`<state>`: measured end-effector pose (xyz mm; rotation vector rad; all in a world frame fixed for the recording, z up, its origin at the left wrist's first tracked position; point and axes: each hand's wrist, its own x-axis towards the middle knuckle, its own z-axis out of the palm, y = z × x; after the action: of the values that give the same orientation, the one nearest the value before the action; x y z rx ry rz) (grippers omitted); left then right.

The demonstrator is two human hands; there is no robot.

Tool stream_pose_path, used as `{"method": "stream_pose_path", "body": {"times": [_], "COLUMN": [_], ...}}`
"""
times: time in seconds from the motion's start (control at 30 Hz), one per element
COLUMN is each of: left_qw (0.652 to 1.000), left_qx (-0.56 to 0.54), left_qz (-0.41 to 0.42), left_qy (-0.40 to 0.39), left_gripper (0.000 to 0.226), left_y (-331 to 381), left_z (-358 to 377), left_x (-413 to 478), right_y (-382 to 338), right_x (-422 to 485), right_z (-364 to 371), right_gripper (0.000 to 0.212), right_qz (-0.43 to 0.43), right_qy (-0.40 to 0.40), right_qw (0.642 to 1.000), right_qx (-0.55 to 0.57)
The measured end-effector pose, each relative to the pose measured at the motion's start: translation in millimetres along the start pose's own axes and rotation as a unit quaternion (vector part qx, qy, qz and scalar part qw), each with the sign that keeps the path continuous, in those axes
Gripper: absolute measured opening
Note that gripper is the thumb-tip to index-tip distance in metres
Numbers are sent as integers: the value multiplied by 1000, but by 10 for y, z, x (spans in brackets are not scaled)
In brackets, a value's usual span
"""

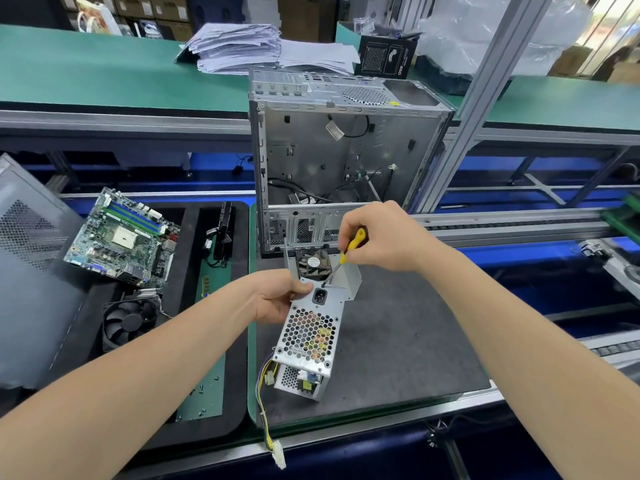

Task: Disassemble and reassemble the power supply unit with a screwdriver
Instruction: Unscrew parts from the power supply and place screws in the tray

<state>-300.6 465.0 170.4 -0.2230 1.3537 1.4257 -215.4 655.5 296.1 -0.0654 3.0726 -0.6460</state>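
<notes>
One power supply unit (310, 336), one screwdriver (351, 245), one small fan (315, 263) and one computer case (346, 150) are sitting over the mat (398, 341). One motherboard (121, 237) and one black fan (130, 320) are lying along the tray's (192, 230) left edge.

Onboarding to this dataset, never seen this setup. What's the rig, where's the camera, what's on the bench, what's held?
No machine: a person works with bare hands. The one picture comes from a camera worn on the head, looking down. The left hand holds a metal power supply over the dark mat. The right hand grips a yellow screwdriver, tip near the supply's socket. Behind stands an open computer case; a motherboard and a black fan lie to the left.
</notes>
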Motion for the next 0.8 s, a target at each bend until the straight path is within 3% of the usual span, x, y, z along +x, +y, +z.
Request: {"method": "stream_pose_path", "body": {"times": [0.13, 0.27, 0.4, 0.53, 0.63, 0.73, 0.8], "left_qw": [999, 995, 995, 993, 992, 989, 988], "left_qx": [48, 84, 89, 99, 105, 120, 125], "left_qz": [0, 35, 37, 44, 50, 68, 77], "left_qy": [5, 27, 31, 35, 38, 45, 40], "left_gripper": [23, 34, 34, 35, 34, 34, 35], "left_y": [6, -11, -23, -35, -37, -41, -41], "left_z": [57, 64, 61, 56, 70, 72, 63], "left_x": [-11, 34, 41, 43, 33, 41, 51], "right_y": [-175, -271, -304, -349, -373, -378, -348], "right_x": [68, 136, 181, 254, 260, 234, 201], "right_z": [-85, -121, -82, 47, 127, 130, 80], "right_gripper": [21, 20, 4, 45, 62, 61, 42], "right_qz": [-83, -90, -87, 0, 62, 52, 4], "right_qy": [-63, -90, -69, -23, 28, 29, -16], "right_qw": [992, 988, 987, 991, 983, 980, 988], "right_qx": [-66, -82, -115, -130, -169, -193, -155]}}
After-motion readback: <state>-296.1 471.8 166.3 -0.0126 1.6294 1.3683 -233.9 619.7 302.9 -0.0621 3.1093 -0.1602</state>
